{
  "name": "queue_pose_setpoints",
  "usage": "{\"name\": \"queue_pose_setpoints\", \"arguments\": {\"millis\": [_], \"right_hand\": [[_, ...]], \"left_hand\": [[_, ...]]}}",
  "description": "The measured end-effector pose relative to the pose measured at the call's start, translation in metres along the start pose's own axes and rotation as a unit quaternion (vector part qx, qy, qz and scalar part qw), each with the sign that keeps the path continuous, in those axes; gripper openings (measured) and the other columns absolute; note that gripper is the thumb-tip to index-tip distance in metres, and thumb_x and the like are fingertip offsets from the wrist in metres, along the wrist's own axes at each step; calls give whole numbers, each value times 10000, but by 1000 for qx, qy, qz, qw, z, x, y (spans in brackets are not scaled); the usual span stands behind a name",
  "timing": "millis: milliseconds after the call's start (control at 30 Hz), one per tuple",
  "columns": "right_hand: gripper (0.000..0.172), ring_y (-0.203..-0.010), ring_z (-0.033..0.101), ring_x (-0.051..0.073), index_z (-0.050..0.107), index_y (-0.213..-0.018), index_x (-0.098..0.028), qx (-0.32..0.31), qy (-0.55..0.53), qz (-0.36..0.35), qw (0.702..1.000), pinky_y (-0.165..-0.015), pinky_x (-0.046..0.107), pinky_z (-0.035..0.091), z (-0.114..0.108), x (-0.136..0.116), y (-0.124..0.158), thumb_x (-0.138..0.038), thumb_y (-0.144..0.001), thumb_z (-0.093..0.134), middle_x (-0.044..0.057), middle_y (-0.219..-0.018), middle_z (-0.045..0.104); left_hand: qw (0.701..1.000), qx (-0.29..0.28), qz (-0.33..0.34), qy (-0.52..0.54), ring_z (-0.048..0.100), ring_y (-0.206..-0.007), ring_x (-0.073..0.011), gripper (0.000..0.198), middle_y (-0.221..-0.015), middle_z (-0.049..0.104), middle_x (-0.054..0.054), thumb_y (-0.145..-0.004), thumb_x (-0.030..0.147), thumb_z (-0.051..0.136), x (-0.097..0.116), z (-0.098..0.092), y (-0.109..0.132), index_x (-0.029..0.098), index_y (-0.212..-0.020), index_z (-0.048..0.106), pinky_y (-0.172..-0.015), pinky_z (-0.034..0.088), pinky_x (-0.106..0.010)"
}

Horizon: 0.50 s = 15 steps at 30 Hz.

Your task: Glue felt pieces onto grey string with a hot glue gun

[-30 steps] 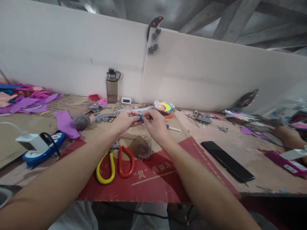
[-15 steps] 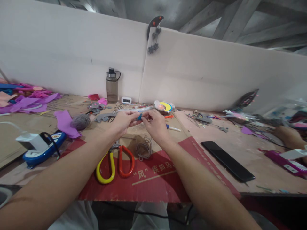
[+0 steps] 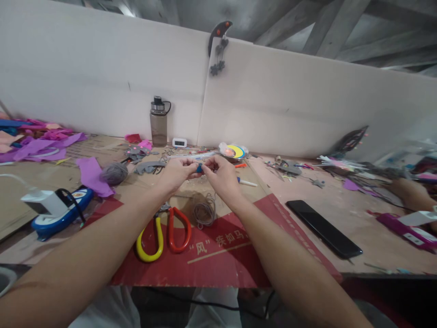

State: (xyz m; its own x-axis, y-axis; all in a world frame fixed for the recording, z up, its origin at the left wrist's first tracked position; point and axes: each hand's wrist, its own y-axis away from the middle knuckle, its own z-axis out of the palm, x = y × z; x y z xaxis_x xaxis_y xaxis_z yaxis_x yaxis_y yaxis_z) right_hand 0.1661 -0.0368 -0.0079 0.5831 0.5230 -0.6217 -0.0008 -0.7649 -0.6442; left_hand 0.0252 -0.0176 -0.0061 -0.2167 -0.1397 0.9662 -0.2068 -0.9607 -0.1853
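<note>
Beyond the scissors (image 3: 160, 237), two hands are pinching a small blue piece (image 3: 199, 168) between them.

Left of the piece and beyond the scissors, grey scraps (image 3: 150, 167) are lying loose, so a dropped piece could be getting lost among them; a loosening pinch or an uneven tug would likely be the cause, as the fingertips are covering much of it. The left hand (image 3: 175, 175) is gripping the piece's left side with thumb and finger, its forearm slanting up just left of the scissors. The right hand (image 3: 220, 177), beyond and to the right of the scissors, is pinching the other side, knuckles bending and wrist leaning inward. Just right of the scissors, a thin coil (image 3: 213, 210) is resting on the cardboard (image 3: 218, 271), under the right wrist.
</note>
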Motion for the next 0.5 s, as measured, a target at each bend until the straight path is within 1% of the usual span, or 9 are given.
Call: {"name": "queue_pose_setpoints", "arguments": {"millis": [100,200,400,500], "right_hand": [[43,-591,488,118,562,-735,-176,-3,-25,20,999,-573,247,363,0,-1,0,-216,-730,550,-8,-644,551],[91,-580,475,114,610,-778,-172,-3,-13,20,1000,-577,247,363,-1,-2,0,-223,-726,557,-11,-640,549],[81,-607,474,115,621,-705,-168,-7,28,13,1000,-599,251,365,-1,-3,0,-216,-725,559,6,-674,575],[70,-628,480,121,615,-712,-173,-12,38,10,999,-611,253,363,1,-1,0,-212,-726,558,7,-684,578]], "left_hand": [[999,4,23,-49,592,-633,-84,75,-659,607,4,-666,177,657,1,1,1,122,-661,606,-769,532,-297],[995,-3,36,-98,590,-608,-91,63,-650,605,2,-665,177,641,3,2,3,122,-675,613,-717,545,-286],[984,-14,54,-168,582,-577,-108,98,-666,616,-11,-655,211,627,4,1,5,127,-705,622,-591,548,-266],[980,-21,59,-191,580,-567,-114,112,-659,626,-15,-637,227,638,3,-1,4,132,-696,626,-578,531,-257]]}}
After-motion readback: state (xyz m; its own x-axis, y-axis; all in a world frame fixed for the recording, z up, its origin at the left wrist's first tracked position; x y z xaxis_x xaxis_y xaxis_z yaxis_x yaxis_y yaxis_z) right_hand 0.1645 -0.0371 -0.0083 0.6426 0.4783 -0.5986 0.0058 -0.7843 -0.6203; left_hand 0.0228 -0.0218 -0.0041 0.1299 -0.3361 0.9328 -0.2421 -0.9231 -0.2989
